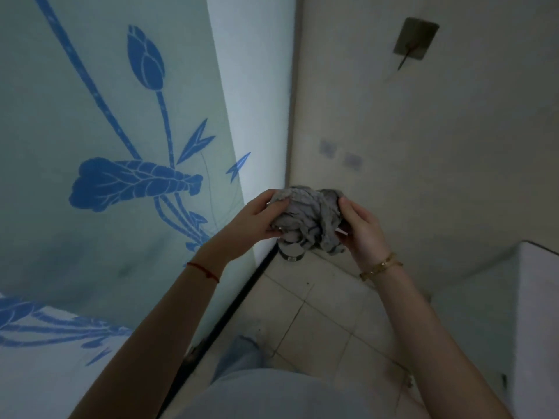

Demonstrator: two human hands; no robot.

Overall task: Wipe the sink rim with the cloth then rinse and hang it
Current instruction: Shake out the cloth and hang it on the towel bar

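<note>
A crumpled grey cloth (308, 217) is bunched up between both my hands, held in the air near the corner of the room. My left hand (260, 217) grips its left side and my right hand (361, 226) grips its right side. High on the beige wall sits a square adhesive hook (416, 40), well above and to the right of the cloth. No sink is in view.
A frosted glass panel with blue flower prints (121, 176) stands on the left with a dark bottom track (242, 294). Below is a beige tiled floor (326, 322). A white ledge (538, 267) juts out at right. A small dark round object (290, 254) lies under the cloth.
</note>
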